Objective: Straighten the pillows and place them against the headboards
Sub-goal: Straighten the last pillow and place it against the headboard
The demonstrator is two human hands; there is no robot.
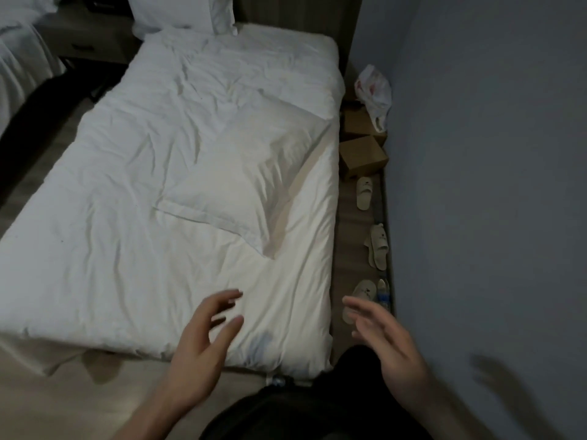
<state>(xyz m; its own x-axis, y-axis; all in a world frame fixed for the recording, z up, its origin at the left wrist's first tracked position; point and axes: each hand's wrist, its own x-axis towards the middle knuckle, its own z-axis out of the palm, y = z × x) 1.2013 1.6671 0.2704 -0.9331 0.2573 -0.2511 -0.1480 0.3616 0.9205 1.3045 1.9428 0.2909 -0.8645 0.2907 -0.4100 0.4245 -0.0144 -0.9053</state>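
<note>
Two bare hands raised over the foot of a single bed [95, 265], seen from a head-worn camera looking down. Left hand [203, 338] open above the duvet's near edge, fingers spread and loosely bent, holding nothing. Right hand [384, 341] open too, fingers relaxed, past the bed's right side, above the floor strip [346, 249] by the grey wall [476, 154]; also holding nothing.

One loose white pillow [241, 173] flat on the rumpled white duvet, right of centre, about midway up the bed. Straight ahead of both hands and well apart from them. Long axis on a diagonal, from a near-left corner up toward the far-right edge of the mattress. Askew to the bed, then, and well short of the wooden headboard [298, 11] at the far end. Left hand probably the nearer, in line with the pillow's near flap; right hand off to the side.

Second white pillow [181, 11] already upright against the headboard at top left, partly cut off by the frame.

Likely next: a forward lean or step, both hands to the loose pillow.

Along the floor strip: pale slippers [376, 249], a plastic water bottle [383, 295], cardboard boxes [363, 155], a crumpled plastic bag [374, 90]. Part of another white bed [19, 58] and a nightstand [82, 39] at far left.
</note>
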